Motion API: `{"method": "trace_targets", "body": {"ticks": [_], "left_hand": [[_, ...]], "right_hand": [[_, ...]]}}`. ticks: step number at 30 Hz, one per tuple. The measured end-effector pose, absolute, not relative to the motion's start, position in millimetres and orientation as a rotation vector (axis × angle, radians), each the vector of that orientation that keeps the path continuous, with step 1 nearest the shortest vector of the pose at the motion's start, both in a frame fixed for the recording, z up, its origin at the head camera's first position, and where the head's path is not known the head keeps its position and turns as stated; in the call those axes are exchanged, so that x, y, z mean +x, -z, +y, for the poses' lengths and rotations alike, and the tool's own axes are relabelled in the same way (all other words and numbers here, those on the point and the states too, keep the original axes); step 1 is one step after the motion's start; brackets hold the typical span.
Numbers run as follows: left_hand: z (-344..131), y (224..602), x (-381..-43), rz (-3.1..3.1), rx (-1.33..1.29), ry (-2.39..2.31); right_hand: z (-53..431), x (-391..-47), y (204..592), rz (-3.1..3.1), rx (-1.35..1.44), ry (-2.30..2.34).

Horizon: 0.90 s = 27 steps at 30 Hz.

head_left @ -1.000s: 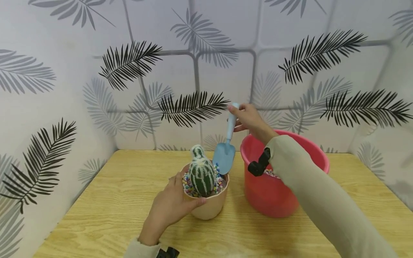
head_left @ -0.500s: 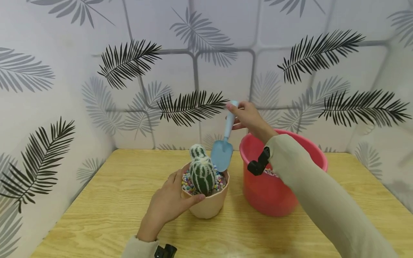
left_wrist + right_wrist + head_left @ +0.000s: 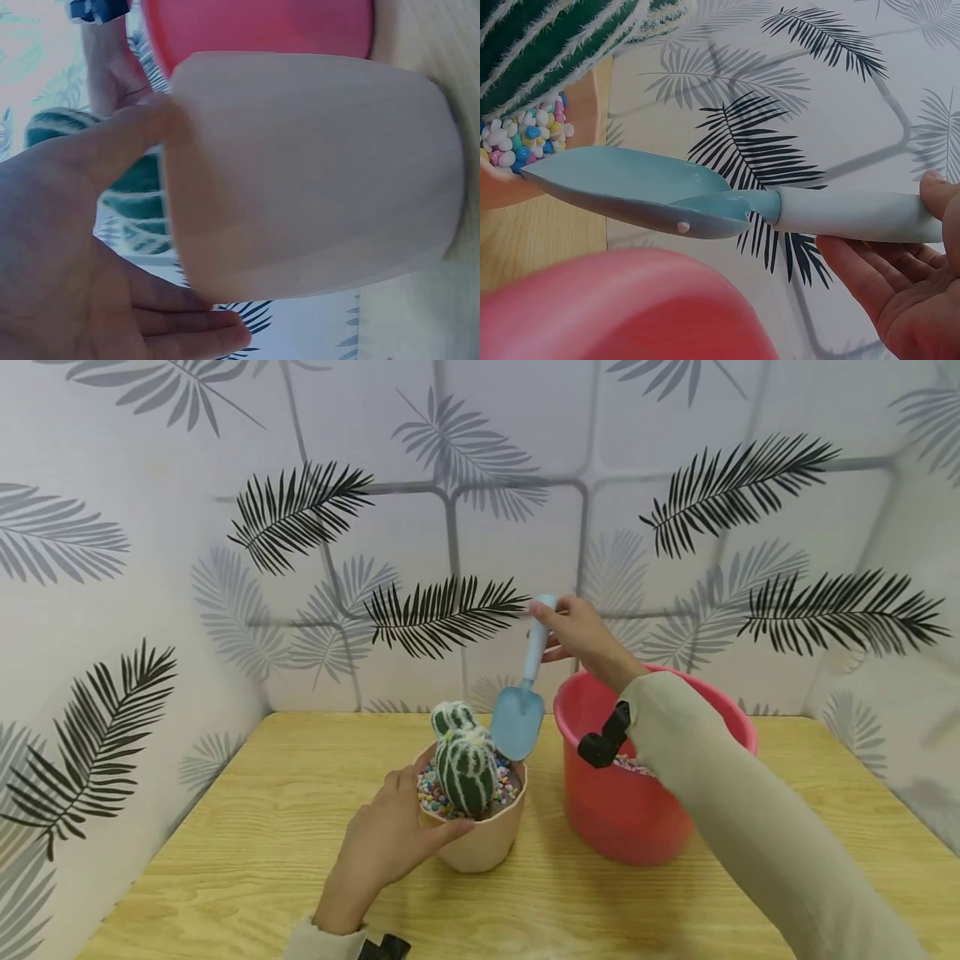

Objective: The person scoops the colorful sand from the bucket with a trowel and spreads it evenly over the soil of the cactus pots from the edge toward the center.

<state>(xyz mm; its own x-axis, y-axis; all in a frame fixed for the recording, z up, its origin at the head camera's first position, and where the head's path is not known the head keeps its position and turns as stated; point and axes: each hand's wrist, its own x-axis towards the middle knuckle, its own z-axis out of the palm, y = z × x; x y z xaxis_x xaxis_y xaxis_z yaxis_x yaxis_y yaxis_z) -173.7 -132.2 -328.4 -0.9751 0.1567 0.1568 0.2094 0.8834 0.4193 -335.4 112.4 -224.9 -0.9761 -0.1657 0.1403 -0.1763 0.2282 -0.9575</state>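
A striped green cactus (image 3: 467, 772) with white fuzz stands in a peach flowerpot (image 3: 480, 846), leaning a little left. Colourful pebbles (image 3: 536, 135) lie around its base. My left hand (image 3: 386, 837) grips the pot's rim, thumb on the near side and fingers round the left. In the left wrist view, the pot's pale side (image 3: 315, 180) fills the middle. My right hand (image 3: 583, 631) holds the light blue handle of a garden trowel (image 3: 517, 718) from above. The trowel's blade points down, its tip at the pot's right rim. One pebble (image 3: 683, 226) clings to the blade.
A red bucket (image 3: 626, 814) stands right of the pot under my right forearm, with pebbles (image 3: 632, 765) showing inside. Everything rests on a wooden table (image 3: 300, 802). Behind and to the left rise walls with a leaf pattern (image 3: 517, 552).
The trowel's blade has lifted slightly from the pebbles. The cactus leans further left, and its top lobe has shifted left. My left hand keeps its grip on the pot.
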Motion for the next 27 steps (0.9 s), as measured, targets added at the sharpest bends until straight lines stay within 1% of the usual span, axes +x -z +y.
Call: {"method": "trace_targets", "body": {"ticks": [5,15,27], "left_hand": [[-138,322,-167,-2.974,-0.271,0.706],[-136,316,-159,-2.967,-0.201,0.656],[-132,310,-149,-2.973,-0.227,0.605]], "right_hand": [[117,-336,222,-2.441,0.368,-1.901],[128,-334,210,-2.410,0.324,-1.911],[146,-321,184,-2.422,0.321,-1.872]]}}
